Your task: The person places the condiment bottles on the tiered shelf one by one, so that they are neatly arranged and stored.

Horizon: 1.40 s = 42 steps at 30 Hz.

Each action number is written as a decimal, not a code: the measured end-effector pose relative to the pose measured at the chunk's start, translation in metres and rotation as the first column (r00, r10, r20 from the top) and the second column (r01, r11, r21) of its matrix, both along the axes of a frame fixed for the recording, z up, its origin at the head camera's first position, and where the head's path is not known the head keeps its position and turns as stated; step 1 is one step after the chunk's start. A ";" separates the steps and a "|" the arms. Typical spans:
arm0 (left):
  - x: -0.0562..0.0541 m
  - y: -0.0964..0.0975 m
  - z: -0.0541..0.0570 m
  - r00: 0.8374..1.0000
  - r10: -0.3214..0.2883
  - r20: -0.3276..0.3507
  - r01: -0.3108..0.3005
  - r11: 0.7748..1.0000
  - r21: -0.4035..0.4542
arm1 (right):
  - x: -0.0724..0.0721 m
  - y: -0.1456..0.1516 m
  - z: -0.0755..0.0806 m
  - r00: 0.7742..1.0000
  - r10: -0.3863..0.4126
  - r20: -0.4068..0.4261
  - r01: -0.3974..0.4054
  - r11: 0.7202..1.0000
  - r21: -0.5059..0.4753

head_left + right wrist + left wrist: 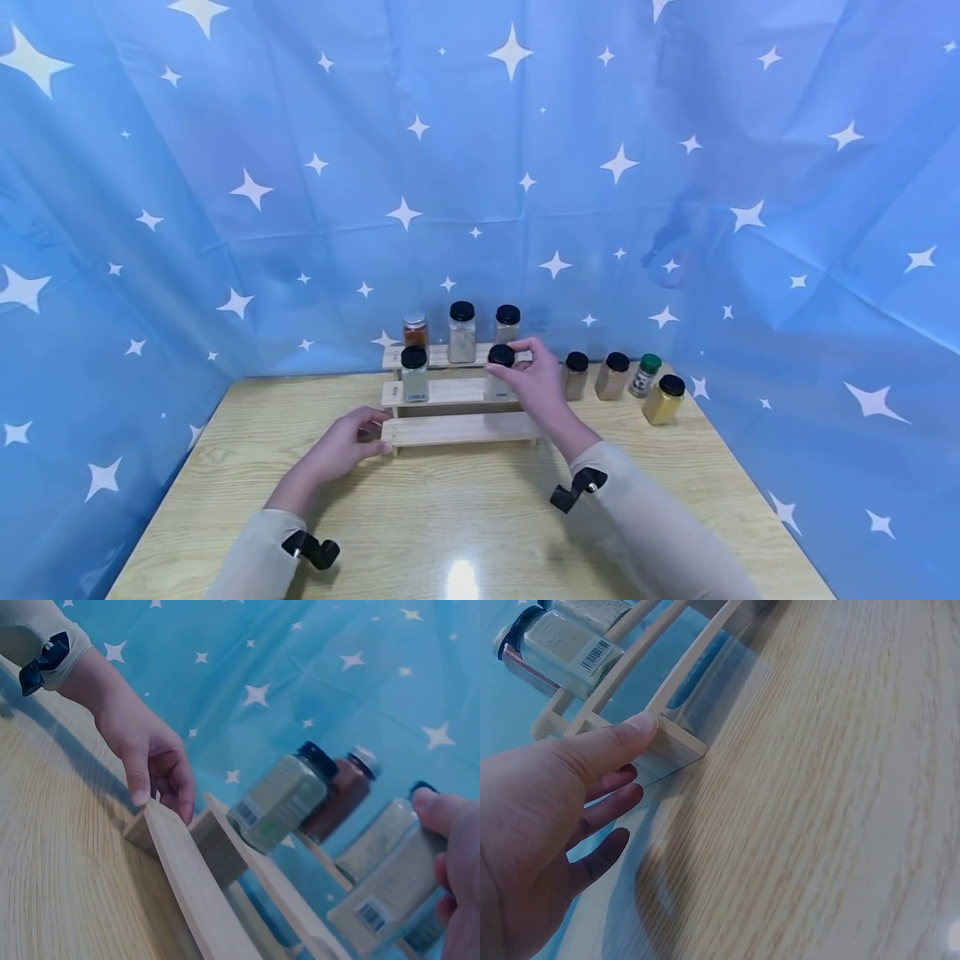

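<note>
A three-step wooden rack point(465, 428) stands toward the back of the table. My left hand point(339, 450) holds the left end of its lowest step, thumb on the corner in the left wrist view, the other fingers loosely bent beside it. My right hand point(538, 385) grips a clear spice jar point(384, 906) by its black lid, upright at the right part of the middle step. At the left of that step stands a pale-green spice jar point(415, 383). The top step bears a red-brown jar with a silver lid point(415, 332) and two black-lidded jars point(462, 340).
Right of the rack, several more jars stand on the table point(450, 517): two brownish ones point(612, 382) with black lids, a small green-lidded one point(644, 379) and a yellow one point(662, 404). A blue star-patterned curtain point(480, 167) hangs behind and at both sides.
</note>
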State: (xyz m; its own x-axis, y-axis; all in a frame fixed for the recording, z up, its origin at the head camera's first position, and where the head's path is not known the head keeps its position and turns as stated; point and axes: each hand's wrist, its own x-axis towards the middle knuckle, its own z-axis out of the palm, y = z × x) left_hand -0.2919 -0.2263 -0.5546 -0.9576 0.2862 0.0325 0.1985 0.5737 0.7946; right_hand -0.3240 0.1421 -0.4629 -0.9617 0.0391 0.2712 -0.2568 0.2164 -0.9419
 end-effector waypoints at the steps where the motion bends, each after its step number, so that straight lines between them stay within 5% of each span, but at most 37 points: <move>1: 0.000 0.001 0.000 1.000 -0.001 -0.001 0.001 1.000 0.000 | -0.001 -0.003 0.000 1.000 0.006 -0.006 -0.006 1.000 -0.002; 12: 0.000 0.001 0.000 1.000 -0.004 0.001 0.004 1.000 -0.006 | -0.013 -0.031 -0.010 0.998 0.045 -0.039 -0.045 0.999 0.002; 28: -0.001 -0.001 -0.001 1.000 -0.011 -0.001 0.011 1.000 -0.004 | -0.015 -0.057 -0.010 1.000 0.015 0.020 -0.016 0.998 0.062; 42: -0.003 -0.003 -0.004 1.000 -0.026 -0.010 0.026 1.000 -0.002 | -0.018 -0.062 -0.017 0.998 0.019 -0.067 -0.013 0.996 0.084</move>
